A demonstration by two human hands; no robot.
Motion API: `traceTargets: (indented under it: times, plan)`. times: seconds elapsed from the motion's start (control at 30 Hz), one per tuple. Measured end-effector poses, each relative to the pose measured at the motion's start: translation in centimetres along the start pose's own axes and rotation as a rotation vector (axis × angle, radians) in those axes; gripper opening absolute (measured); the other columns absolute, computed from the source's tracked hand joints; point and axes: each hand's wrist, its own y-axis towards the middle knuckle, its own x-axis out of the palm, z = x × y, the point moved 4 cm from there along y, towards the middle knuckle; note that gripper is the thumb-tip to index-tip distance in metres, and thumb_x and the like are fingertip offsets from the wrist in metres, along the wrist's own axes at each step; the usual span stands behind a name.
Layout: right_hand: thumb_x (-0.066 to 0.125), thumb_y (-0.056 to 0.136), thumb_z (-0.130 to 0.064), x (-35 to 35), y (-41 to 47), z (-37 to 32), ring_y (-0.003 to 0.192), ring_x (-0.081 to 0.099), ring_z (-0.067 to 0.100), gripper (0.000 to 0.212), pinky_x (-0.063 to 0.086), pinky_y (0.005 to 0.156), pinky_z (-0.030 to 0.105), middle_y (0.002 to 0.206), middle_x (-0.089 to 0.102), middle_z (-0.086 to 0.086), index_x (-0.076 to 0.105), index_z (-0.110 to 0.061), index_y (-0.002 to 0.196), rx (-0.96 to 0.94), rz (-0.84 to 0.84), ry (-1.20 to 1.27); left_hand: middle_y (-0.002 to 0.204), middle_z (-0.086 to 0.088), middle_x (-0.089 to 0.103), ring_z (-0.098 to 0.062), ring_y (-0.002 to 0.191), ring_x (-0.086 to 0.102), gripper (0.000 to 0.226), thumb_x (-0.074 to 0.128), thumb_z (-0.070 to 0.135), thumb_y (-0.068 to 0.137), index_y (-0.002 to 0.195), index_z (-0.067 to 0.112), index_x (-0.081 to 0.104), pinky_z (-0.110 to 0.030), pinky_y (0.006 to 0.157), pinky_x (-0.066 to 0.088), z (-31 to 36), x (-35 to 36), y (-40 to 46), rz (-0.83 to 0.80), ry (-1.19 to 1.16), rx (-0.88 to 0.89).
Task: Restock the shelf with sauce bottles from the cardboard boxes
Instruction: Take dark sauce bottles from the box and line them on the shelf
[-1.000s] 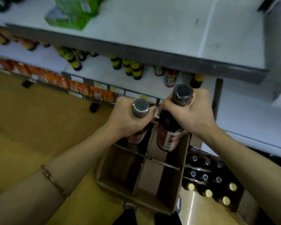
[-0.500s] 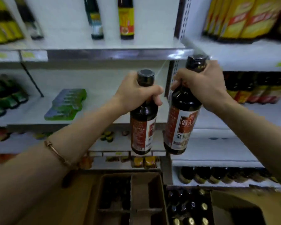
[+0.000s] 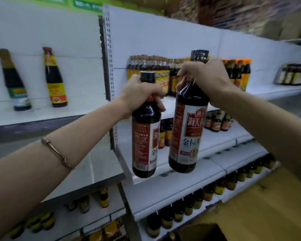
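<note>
Two dark sauce bottles held up in the air before the white shelf unit (image 3: 163, 40), one per hand. Left hand (image 3: 139, 94) wrapped round the neck of the left bottle (image 3: 145, 136), fingers curled just under the black cap, bottle hanging upright with its red-and-white label and barcode facing out. Right hand (image 3: 207, 80) clenched round the neck of the right bottle (image 3: 188, 134) in the same way, cap poking above the knuckles, bottle tilted slightly and a little higher than its neighbour (the two bodies close together, probably not touching, though hard to judge from this angle). Thin bracelet (image 3: 56, 152) on the left forearm. Behind the hands, a row of similar dark bottles (image 3: 151, 66) on an upper shelf. Two lone bottles (image 3: 33, 79) standing well apart on the shelf to the left. Corner of a cardboard box (image 3: 202, 232) at the bottom edge, its contents not visible.
</note>
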Motion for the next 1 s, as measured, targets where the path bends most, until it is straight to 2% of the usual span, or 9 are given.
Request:
traceTargets:
  times: [0.17, 0.3, 0.37, 0.5, 0.57, 0.63, 0.8, 0.9, 1.0]
  plan:
    - [0.064, 0.073, -0.008, -7.7, 0.8, 0.9, 0.045, 0.061, 0.020, 0.017, 0.050, 0.051, 0.025, 0.058, 0.069, 0.013, 0.065, 0.004, 0.061, 0.035, 0.127, -0.074, 0.052, -0.014, 0.065, -0.036, 0.063, 0.064, 0.025, 0.058, -0.001, 0.079, 0.054, -0.005, 0.058, -0.032, 0.069, 0.054, 2.7, 7.7, 4.2, -0.126, -0.039, 0.036]
    - [0.064, 0.074, -0.009, -14.3, 0.9, 2.7, 0.045, 0.060, 0.018, 0.025, 0.048, 0.048, 0.021, 0.057, 0.069, 0.010, 0.067, 0.015, 0.077, 0.047, 0.166, -0.152, 0.053, -0.017, 0.065, -0.038, 0.063, 0.066, 0.025, 0.058, 0.001, 0.079, 0.054, 0.000, 0.058, -0.030, 0.065, 0.053, 3.2, 14.8, 7.5, -0.224, -0.092, 0.045]
    - [0.064, 0.073, -0.010, -17.9, 1.1, 3.9, 0.049, 0.061, 0.021, 0.028, 0.049, 0.054, 0.028, 0.060, 0.071, 0.013, 0.067, 0.016, 0.080, 0.063, 0.201, -0.171, 0.055, -0.019, 0.066, -0.036, 0.062, 0.066, 0.024, 0.060, 0.002, 0.078, 0.054, 0.000, 0.059, -0.031, 0.065, 0.054, 3.3, 18.6, 9.1, -0.259, -0.107, 0.041]
    - [0.067, 0.066, -0.016, -25.1, 1.8, 6.1, 0.054, 0.061, 0.026, 0.024, 0.049, 0.055, 0.038, 0.068, 0.070, 0.024, 0.066, 0.008, 0.066, 0.077, 0.254, -0.228, 0.056, -0.017, 0.067, -0.030, 0.055, 0.065, 0.023, 0.060, 0.001, 0.078, 0.056, -0.003, 0.061, -0.029, 0.063, 0.056, 4.0, 26.2, 11.9, -0.319, -0.101, 0.074]
    - [0.067, 0.059, -0.024, -28.3, 2.1, 7.1, 0.057, 0.060, 0.030, 0.036, 0.050, 0.054, 0.050, 0.081, 0.066, 0.035, 0.063, 0.011, 0.068, 0.076, 0.268, -0.268, 0.055, -0.015, 0.067, -0.028, 0.053, 0.064, 0.019, 0.058, -0.001, 0.079, 0.061, -0.006, 0.059, -0.029, 0.062, 0.057, 4.4, 29.7, 13.5, -0.341, -0.125, 0.087]
    - [0.067, 0.058, -0.027, -31.1, 2.8, 8.4, 0.058, 0.060, 0.033, 0.049, 0.052, 0.056, 0.057, 0.081, 0.066, 0.035, 0.060, 0.018, 0.074, 0.079, 0.268, -0.315, 0.054, -0.015, 0.066, -0.027, 0.051, 0.063, 0.016, 0.058, -0.001, 0.080, 0.065, -0.007, 0.059, -0.028, 0.059, 0.055, 4.4, 32.8, 15.2, -0.338, -0.154, 0.098]
    - [0.065, 0.075, -0.013, -38.2, 4.0, 12.0, 0.050, 0.062, 0.022, 0.024, 0.051, 0.058, 0.036, 0.058, 0.070, 0.012, 0.067, 0.007, 0.061, 0.091, 0.298, -0.332, 0.054, -0.013, 0.066, -0.023, 0.053, 0.060, 0.022, 0.059, 0.002, 0.080, 0.064, -0.012, 0.061, -0.027, 0.062, 0.052, 3.6, 40.1, 18.7, -0.370, -0.150, 0.097]
    - [0.066, 0.074, -0.011, -41.8, 5.3, 14.5, 0.050, 0.062, 0.023, 0.027, 0.050, 0.057, 0.034, 0.056, 0.068, 0.012, 0.060, -0.005, 0.048, 0.083, 0.338, -0.327, 0.053, -0.013, 0.066, -0.019, 0.048, 0.059, 0.030, 0.058, 0.000, 0.080, 0.050, 0.000, 0.063, -0.019, 0.055, 0.051, 2.9, 44.1, 21.0, -0.405, -0.150, 0.094]
    - [0.067, 0.073, -0.010, -45.2, 7.4, 17.2, 0.048, 0.059, 0.021, 0.031, 0.047, 0.054, 0.031, 0.052, 0.066, 0.008, 0.055, -0.009, 0.045, 0.073, 0.359, -0.337, 0.053, -0.014, 0.066, -0.020, 0.047, 0.060, 0.027, 0.059, -0.001, 0.080, 0.053, 0.001, 0.061, -0.020, 0.054, 0.051, 1.8, 47.7, 24.2, -0.436, -0.157, 0.086]
